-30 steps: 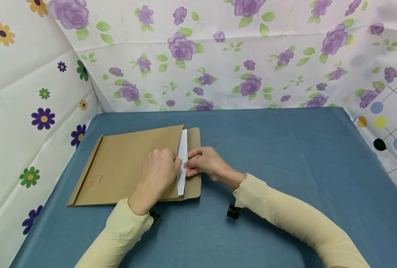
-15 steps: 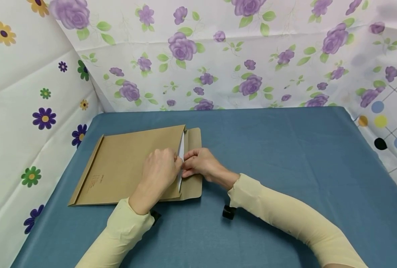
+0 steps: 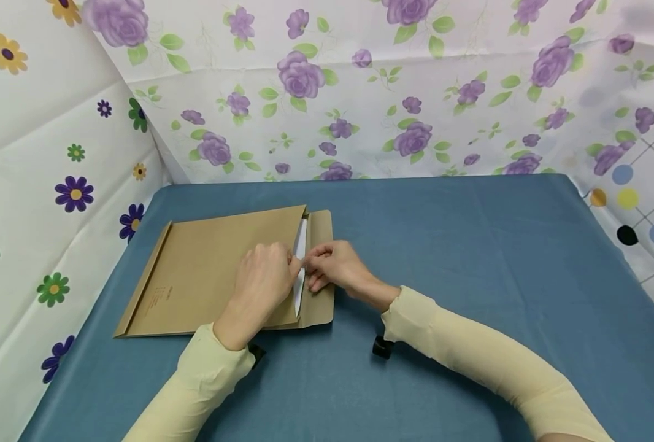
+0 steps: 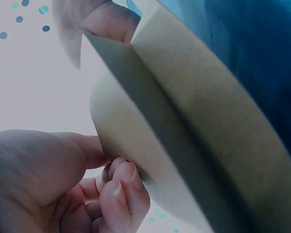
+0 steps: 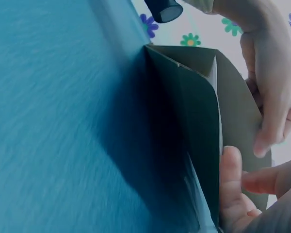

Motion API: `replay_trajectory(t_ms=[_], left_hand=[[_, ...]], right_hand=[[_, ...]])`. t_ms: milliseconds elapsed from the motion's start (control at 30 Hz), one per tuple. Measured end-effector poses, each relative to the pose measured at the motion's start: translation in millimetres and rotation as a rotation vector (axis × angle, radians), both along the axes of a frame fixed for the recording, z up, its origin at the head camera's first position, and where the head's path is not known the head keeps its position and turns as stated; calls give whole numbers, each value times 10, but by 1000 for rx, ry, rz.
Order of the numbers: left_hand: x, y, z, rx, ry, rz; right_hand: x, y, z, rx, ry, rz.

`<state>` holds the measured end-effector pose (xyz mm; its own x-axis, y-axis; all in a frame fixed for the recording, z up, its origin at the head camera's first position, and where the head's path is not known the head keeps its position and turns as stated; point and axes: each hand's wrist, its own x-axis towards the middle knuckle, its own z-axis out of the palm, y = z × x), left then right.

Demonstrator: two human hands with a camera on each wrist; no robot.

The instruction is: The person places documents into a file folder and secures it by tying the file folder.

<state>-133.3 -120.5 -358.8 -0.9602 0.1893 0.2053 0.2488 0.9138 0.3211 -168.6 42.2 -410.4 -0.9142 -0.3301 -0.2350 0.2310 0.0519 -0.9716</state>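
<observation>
A brown kraft document envelope [image 3: 205,258] lies flat at the left of the table, its opening and flap [image 3: 321,307] toward the right. White paper [image 3: 300,236] shows as a narrow strip inside the mouth. My left hand [image 3: 262,276] pinches the upper panel's edge between thumb and curled fingers and lifts it slightly; the left wrist view shows this panel [image 4: 121,111] bowed. At the mouth, my right hand [image 3: 338,267] has its fingertips beside the paper and over the flap. In the right wrist view, thumb and finger of the right hand [image 5: 262,204] show no clear grip on anything.
Blue cloth [image 3: 470,258] covers the table. Behind it hangs a white sheet with purple flowers [image 3: 360,92], and patterned sheets stand at both sides. A black wrist camera [image 3: 383,347] juts out below the right cuff.
The white paper has slid left into the envelope, leaving a thinner strip in sight. My right hand has followed it left, then drawn back slightly. The left hand keeps its place.
</observation>
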Motion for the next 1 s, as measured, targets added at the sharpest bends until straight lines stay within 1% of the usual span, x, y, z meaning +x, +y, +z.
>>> replay_trajectory(t_ms=[133,200,233,300,400,500,567,667,800,900,1000], left_hand=[[0,-2,2,-3,20,-4],[0,-5,5,3,29,-7],[1,-8,8,5,34,-8],[-2,-10,10,10,37,-9],[-1,-14,22,13,36,-10],[-3,-12,29,8,32,-8],[-3,-11,37,5,30,-5],[-2,-5,50,6,22,0],[3,10,75,3,6,7],[9,27,90,-4,-5,10],[13,59,87,-20,-21,3]], right_hand=[[-8,123,6,101,102,-147],[-28,185,0,137,137,-211],[-43,213,-9,152,145,-230],[-72,263,-27,150,141,-229],[-110,319,-74,139,100,-163],[-128,357,-110,128,70,-60],[-136,373,-126,113,77,8],[-148,387,-137,107,109,81],[-146,396,-127,102,118,139],[-133,391,-107,103,97,179],[-110,405,-66,143,92,244]])
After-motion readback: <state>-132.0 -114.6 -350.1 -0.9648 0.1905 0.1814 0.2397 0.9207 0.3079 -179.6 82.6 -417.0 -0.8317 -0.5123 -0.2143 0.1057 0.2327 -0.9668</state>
